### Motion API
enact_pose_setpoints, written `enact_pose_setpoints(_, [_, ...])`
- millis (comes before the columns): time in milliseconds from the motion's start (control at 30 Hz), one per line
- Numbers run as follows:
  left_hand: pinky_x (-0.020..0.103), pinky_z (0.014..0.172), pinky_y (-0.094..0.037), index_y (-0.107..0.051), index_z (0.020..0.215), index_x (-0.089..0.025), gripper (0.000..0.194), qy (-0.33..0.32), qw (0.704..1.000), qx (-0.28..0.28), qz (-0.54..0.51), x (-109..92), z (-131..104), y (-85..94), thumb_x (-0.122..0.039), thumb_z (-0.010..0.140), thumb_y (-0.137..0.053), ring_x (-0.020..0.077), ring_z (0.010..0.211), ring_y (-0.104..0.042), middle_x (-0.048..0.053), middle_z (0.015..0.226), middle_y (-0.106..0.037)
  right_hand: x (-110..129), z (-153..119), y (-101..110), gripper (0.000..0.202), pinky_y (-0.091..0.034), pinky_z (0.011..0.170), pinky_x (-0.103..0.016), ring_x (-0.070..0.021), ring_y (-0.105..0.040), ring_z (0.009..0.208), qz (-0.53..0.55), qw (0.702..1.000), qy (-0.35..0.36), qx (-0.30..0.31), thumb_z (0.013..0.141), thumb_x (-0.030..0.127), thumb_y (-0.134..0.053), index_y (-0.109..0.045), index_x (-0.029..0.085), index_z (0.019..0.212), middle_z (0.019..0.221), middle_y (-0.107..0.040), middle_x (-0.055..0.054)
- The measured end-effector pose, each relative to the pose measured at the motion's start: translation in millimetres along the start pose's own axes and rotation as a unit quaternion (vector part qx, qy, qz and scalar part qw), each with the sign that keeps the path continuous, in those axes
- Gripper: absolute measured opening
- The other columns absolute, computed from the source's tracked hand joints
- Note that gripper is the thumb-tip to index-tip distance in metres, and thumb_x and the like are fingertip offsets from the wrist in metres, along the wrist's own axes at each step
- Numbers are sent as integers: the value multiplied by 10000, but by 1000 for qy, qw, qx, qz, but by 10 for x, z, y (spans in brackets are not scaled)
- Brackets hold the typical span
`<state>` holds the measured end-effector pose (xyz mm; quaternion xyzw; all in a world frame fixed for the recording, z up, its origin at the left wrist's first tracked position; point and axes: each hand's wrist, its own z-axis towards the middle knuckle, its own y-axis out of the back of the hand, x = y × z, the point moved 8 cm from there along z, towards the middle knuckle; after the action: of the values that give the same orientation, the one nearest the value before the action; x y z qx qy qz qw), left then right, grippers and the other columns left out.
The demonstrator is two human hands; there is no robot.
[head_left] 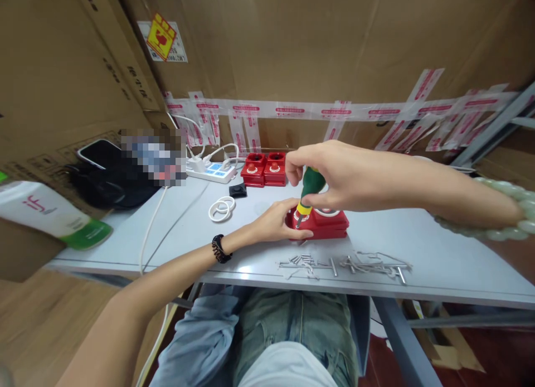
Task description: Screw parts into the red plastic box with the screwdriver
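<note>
Left hand (273,222) clamps rigid red plastic box (324,222) on tabletop (418,247), right hand (334,175) closed round stubby green screwdriver (309,192); light, likely slides, steady by sides

Bare table (438,247) right of the red housing (330,224); screws (343,262) crowd the front edge.

box (330,224) mid-table (438,253), screws (346,262) before it, rings (222,208) left, power strip (211,170) behind
</note>
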<state>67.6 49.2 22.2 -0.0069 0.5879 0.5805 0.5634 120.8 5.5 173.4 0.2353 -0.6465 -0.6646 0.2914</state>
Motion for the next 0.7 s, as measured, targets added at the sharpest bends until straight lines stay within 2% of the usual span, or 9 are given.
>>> enact_pose_setpoints(67, [319,725,-493,-638,1116,-160,521,-2,1000,-2,-1,4,0,-1,-495,735,-755,196,775,-618,54,935,-701,-39,6,-19,208,-407,653,-297,-199,-585,843,-21,999,-28,-6,811,327,-628,-576,216,978,947,-653,-51])
enact_pose_setpoints(167, [344,813,-504,-621,1143,-158,539,-10,1000,-6,-18,-3,0,0,-477,733,-763,226,893,-641,83,1066,-701,-149,17,3,331,-388,624,-313,-218,-585,800,-80,992,-83,-51,858,456,-570,-565,173,1028,914,-640,-86])
enact_pose_setpoints(233, [352,838,-506,-612,1161,-153,559,-12,1000,-4,-28,-8,1,-2,-479,733,-764,235,923,-644,94,1101,-697,-174,17,13,309,-377,609,-304,-212,-583,793,-83,991,-83,-60,854,430,-577,-560,175,1027,915,-634,-83])
enact_pose_setpoints(333, [339,791,-506,-622,1147,-153,561,-9,1000,0,-19,-11,3,-2,-504,732,-758,223,863,-641,82,1032,-705,-107,-3,-1,223,-381,599,-279,-196,-583,831,-27,999,-35,-24,796,293,-623,-558,216,994,948,-640,-52])
enact_pose_setpoints(400, [324,741,-495,-638,1106,-155,537,-10,1000,0,-6,-10,4,1,-524,732,-750,207,803,-625,62,961,-703,-36,-27,-3,244,-393,614,-274,-192,-582,863,-2,1000,-3,-1,757,236,-640,-559,233,987,977,-644,-40])
enact_pose_setpoints(467, [316,719,-487,-641,1101,-160,529,-11,1000,0,-1,-3,4,-1,-528,736,-745,197,778,-613,51,936,-698,-12,-35,-8,277,-403,632,-279,-200,-584,886,-2,1000,-3,6,744,241,-657,-559,234,1003,993,-647,-44])
enact_pose_setpoints(600, [328,757,-505,-606,1185,-163,578,-1,1000,2,-17,19,3,-16,-498,739,-753,210,838,-634,70,1015,-703,-87,-7,5,362,-401,639,-305,-230,-593,860,-41,997,-58,-41,791,397,-654,-545,198,1073,908,-645,-61])
enact_pose_setpoints(700, [332,793,-507,-616,1122,-152,527,-4,1000,3,-26,-4,1,-11,-487,739,-757,219,879,-643,80,1043,-703,-86,2,22,292,-406,659,-302,-206,-597,839,-18,996,-39,-72,831,292,-603,-523,195,1096,885,-639,-40])
